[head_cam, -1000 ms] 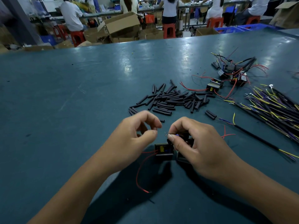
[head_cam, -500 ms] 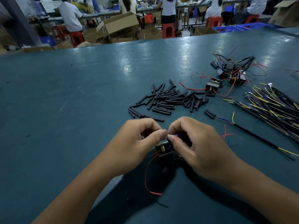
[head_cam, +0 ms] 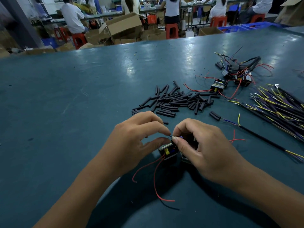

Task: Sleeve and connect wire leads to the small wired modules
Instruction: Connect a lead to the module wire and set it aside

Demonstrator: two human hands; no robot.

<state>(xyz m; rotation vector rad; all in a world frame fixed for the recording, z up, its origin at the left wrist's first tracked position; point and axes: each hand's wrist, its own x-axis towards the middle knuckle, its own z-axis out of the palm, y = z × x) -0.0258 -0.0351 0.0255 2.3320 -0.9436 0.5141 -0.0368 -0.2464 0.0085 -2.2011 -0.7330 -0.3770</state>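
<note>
Two bare hands meet low in the centre of the head view, above a teal desk [head_cam: 69,112]. The left hand [head_cam: 138,142] has its fingers [head_cam: 162,129] curled, with forefinger and thumb tips drawn together on a thin wire lead [head_cam: 170,136] that runs across to the right hand [head_cam: 204,150]. The right hand's fingers are also curled, its thumb and forefinger pinching the other end of that lead; a bit of purple shows at its fingertips. Directly under the pinch, at six o'clock from it, sits a small black module [head_cam: 168,150] with a yellow patch on its face, partly hidden by the right thumb; whether it rests on the desk or hangs from the lead cannot be told. Two red wires [head_cam: 155,178] trail from the module toward six and seven o'clock across the desk. At twelve o'clock from the hands lies a loose pile of short black sleeves [head_cam: 174,100]. At one o'clock are more modules [head_cam: 218,85] with red leads, and at two to three o'clock a bundle of yellow and purple wires [head_cam: 278,106]. Along the far edge of the desk stand cardboard boxes [head_cam: 123,27] and red stools [head_cam: 171,30], with seated people behind.
</note>
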